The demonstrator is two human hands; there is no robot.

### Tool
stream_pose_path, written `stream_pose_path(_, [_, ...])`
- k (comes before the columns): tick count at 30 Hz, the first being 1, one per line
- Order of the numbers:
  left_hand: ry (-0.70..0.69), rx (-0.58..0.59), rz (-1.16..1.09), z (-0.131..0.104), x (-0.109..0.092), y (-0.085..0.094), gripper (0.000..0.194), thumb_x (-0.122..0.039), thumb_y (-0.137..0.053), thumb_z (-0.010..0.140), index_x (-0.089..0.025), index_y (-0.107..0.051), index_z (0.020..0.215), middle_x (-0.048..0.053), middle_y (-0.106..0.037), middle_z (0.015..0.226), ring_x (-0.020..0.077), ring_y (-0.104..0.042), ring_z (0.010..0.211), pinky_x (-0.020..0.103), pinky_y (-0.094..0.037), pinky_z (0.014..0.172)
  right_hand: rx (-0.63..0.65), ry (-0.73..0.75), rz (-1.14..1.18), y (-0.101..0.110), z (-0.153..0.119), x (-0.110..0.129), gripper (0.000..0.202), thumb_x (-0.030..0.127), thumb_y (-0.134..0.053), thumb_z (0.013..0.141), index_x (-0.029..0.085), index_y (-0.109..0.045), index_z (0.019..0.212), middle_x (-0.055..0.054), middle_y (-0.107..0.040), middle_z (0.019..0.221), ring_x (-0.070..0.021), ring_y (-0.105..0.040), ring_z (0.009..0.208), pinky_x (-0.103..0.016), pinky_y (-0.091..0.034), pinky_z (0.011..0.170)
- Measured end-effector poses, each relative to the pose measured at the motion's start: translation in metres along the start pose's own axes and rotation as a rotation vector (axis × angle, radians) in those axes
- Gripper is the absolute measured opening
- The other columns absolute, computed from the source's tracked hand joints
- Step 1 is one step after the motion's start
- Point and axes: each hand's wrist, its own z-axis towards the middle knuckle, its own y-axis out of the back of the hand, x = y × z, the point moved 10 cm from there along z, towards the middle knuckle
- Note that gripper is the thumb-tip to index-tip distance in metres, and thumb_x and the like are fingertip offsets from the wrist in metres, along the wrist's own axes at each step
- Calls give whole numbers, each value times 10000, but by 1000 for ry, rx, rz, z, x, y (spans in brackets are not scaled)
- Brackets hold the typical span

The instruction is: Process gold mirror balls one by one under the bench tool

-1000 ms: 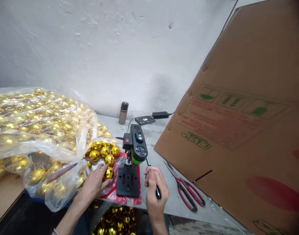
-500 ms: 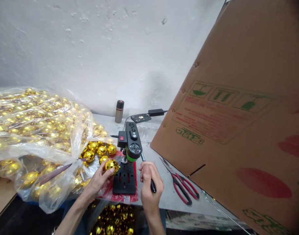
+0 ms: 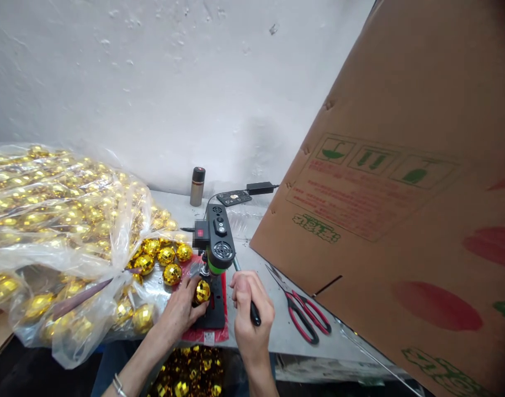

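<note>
A small black and green drill press stands on the table over a slotted black base. My left hand grips a gold mirrored ball on that base, below the drill head, with thumb and fingers round its sides. My right hand is closed around the press's lever, which has a black grip. Several loose gold balls lie just left of the press, by the mouth of a clear plastic bag.
The big clear bag of gold balls fills the left. Red-handled scissors lie right of my right hand, beside a large cardboard box. A bottle and a black adapter stand behind. More gold balls are below the table edge.
My left hand has moved the gold ball right and down, from beside the press onto its base. My right hand stays on the lever. The view has shifted slightly.
</note>
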Motion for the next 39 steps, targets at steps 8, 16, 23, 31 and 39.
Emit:
stream_pose_path(8, [24,87,144,4,-5,-7,532,-224,-750,813,-221,-659,1338,150,-670,1324,347,-771,1096,439,-637,926,25,8,-15,1,-1,2,298,112,-447,1082,231,-521,819,37,-534,737,-90,-492,600,-196,-417,548])
stream_pose_path(16, [-110,-89,50,4,-6,-18,494,-330,-790,826,-215,-687,1295,137,-734,1216,354,-715,1114,506,-591,965,44,20,-31,1,-4,1,273,92,-446,1071,234,-522,851,29,-547,751,-94,-502,598,-200,-402,524])
stream_pose_path(23, [-102,-151,51,-2,5,-30,525,-327,-811,812,-210,-668,1304,108,-760,1154,332,-710,1023,469,-566,903,54,95,-52,-1,-23,-6,317,97,-402,1077,237,-478,803,19,-550,753,-112,-569,668,-223,-466,603])
stream_pose_path(31, [-85,-130,59,0,0,-28,467,-284,-813,799,-223,-673,1240,76,-751,1090,315,-705,991,434,-548,879,-13,35,-31,0,-52,-36,311,140,-413,1087,235,-514,808,17,-561,775,-125,-581,679,-265,-448,605])
stream_pose_path(39, [-27,-88,45,0,-2,-28,416,-269,-780,802,-221,-670,1200,73,-741,1051,316,-697,988,428,-525,887,-95,4,-19,2,-64,-46,329,172,-430,1091,234,-525,782,21,-569,779,-120,-562,661,-272,-431,600])
